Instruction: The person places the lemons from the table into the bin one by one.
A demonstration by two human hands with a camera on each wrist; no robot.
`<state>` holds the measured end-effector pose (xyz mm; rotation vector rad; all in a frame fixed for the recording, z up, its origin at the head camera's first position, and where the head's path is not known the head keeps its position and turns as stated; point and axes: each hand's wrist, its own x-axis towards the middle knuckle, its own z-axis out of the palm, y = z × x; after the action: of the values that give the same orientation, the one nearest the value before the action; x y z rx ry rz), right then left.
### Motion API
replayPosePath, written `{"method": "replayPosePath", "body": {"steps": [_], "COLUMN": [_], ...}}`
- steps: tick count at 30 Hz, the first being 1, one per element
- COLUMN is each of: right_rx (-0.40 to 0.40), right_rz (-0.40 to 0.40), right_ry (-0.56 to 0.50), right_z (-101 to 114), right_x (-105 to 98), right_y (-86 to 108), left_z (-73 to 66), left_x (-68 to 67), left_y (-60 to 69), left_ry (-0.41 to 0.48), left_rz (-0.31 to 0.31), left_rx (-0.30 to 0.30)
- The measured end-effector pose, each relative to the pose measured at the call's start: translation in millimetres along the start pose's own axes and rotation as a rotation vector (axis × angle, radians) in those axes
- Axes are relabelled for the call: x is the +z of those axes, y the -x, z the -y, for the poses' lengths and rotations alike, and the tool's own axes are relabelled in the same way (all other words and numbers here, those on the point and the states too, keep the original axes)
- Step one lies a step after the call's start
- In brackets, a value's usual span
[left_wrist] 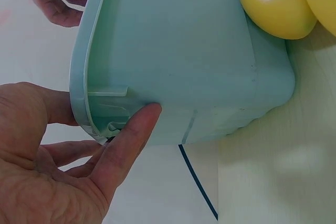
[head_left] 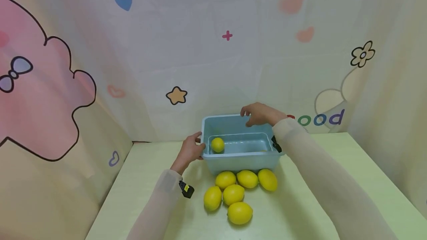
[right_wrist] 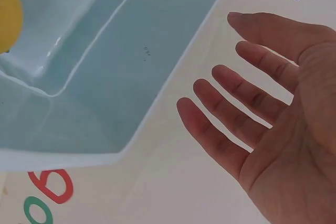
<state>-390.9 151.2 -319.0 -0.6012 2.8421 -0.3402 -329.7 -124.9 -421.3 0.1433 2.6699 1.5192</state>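
A light blue bin [head_left: 241, 163] stands by the back curtain. My left hand [head_left: 190, 148] grips its left end; in the left wrist view, the fingers of that hand [left_wrist: 68, 156] lie around the rim corner and against the outer wall of the bin [left_wrist: 178, 51]. Over the back right part of the bin hovers my right hand [head_left: 261, 114], holding nothing. The right wrist view shows this hand [right_wrist: 283, 124] with fingers spread beside the bin's rim [right_wrist: 168, 80]. Inside the bin at the left lies a lemon [head_left: 218, 145]; a sliver of yellow shows near the front right.
Several lemons lie on the pale table [head_left: 150, 188] in front of the bin, among them one at the near end [head_left: 240, 213] and one at the right [head_left: 268, 179]. A patterned curtain [head_left: 200, 47] hangs behind and at both sides.
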Motion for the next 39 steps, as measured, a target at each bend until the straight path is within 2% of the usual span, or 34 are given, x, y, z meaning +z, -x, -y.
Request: {"method": "replayPosePath", "body": {"steps": [10,16,27,39], "right_rx": [-0.079,-0.133,-0.188,-0.249], "right_rz": [-0.059,-0.1,-0.167,-0.298], "right_ry": [0.074,0.086,0.101,0.105], "right_z": [20.3,22.5,23.1,11.1], "right_x": [-15.1,-16.9,-6.2,13.5], "right_y": [20.0,35.6,53.9,80.5], "left_z": [-0.8,-0.2,1.5,0.0], "left_x": [0.6,-0.3,1.2,1.3], "left_y": [-0.2,-1.1,-1.8,-0.6], "left_ry": [0.009,-0.001,-0.006,-0.004], "left_rz": [-0.003,0.0,-0.003,-0.002], "left_rx": [0.006,0.001,0.003,0.01]}}
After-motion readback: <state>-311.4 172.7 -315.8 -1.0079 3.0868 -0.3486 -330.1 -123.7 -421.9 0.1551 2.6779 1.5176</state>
